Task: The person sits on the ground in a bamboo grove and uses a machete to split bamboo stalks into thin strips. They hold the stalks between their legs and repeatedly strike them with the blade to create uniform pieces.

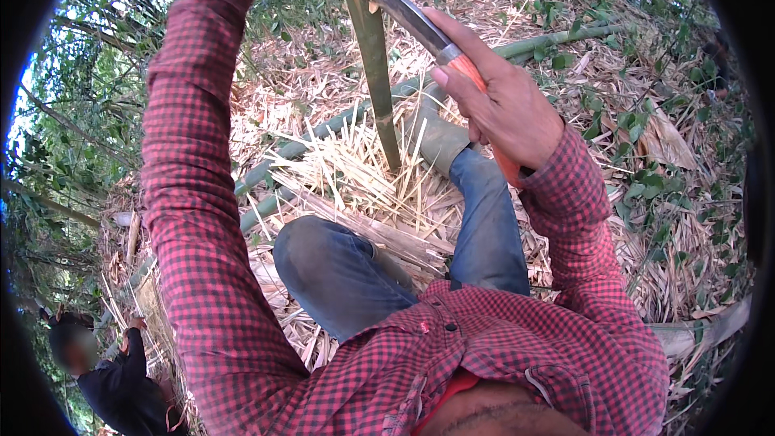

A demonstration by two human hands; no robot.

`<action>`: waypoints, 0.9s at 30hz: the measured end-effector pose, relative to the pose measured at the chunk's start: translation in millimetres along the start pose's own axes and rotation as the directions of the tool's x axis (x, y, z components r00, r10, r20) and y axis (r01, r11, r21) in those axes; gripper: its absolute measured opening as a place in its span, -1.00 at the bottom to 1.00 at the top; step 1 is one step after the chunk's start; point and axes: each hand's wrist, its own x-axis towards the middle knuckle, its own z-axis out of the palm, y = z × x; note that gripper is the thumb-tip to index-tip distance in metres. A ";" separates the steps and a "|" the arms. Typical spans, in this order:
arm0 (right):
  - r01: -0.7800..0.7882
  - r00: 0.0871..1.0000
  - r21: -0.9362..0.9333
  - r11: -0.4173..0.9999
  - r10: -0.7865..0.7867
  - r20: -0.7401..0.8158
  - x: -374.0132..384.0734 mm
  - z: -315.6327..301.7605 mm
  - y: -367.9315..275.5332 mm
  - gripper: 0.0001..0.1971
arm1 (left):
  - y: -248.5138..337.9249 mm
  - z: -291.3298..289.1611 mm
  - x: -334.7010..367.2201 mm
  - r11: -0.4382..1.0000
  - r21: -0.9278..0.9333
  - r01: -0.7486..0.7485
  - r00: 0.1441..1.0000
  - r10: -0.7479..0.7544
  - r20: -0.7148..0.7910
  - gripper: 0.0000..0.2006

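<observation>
Many pale strips (355, 165) are already lying heaped left of the boot (444, 145), while one bamboo piece (373, 73), seemingly only partly cut, is rising above them, the right hand (508, 105) gripping the knife (401, 14) at its far end, the left hand lying beyond view, its hold untellable.

Orange-handled knife (413, 23) in right hand (510, 103)

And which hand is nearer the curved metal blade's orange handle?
The right hand, gripping the orange handle. The left hand is out of view, its red checked sleeve reaching the top edge.
</observation>
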 end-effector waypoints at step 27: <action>-0.213 0.960 0.564 0.798 0.278 -0.031 -17.7 26.8 59.7 -0.40 | 120.8 98.6 -136.3 0.566 -0.679 0.467 0.861 -0.465 0.204 -0.74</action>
